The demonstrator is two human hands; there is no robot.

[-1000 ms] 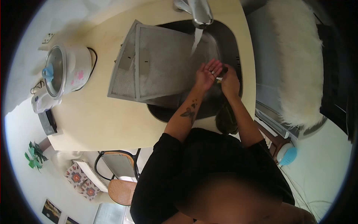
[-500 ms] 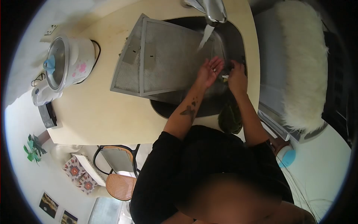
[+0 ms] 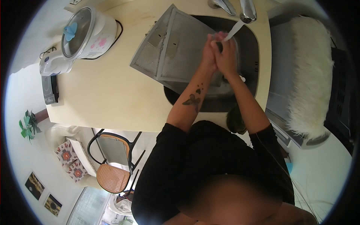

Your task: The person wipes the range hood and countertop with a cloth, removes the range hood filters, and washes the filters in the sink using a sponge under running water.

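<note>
My left hand (image 3: 208, 52) and my right hand (image 3: 225, 58) are pressed together over the sink (image 3: 248, 75). Between them shows a small dark green pad (image 3: 219, 46), mostly covered by my fingers. Water from the tap (image 3: 248, 14) runs down onto my fingertips. Beside my left hand, a framed metal mesh filter (image 3: 189, 45) leans in the sink, its left part lying over the counter. A second mesh filter (image 3: 148, 56) sits partly behind it. Low in the basin, near my right wrist, lies a small white thing (image 3: 242, 79) I cannot make out.
A white cooker with a glass lid (image 3: 90, 32) stands at the left of the counter (image 3: 123, 93), its black cord trailing behind. A dark green bundle (image 3: 235, 120) hangs at the sink's front edge. To the right is a fluffy white cover (image 3: 309, 75); a chair (image 3: 114, 176) stands behind left.
Both hands have moved up toward the tap and come together under the water, where they were apart before. The whole view has shifted, with the sink now farther right and higher.
</note>
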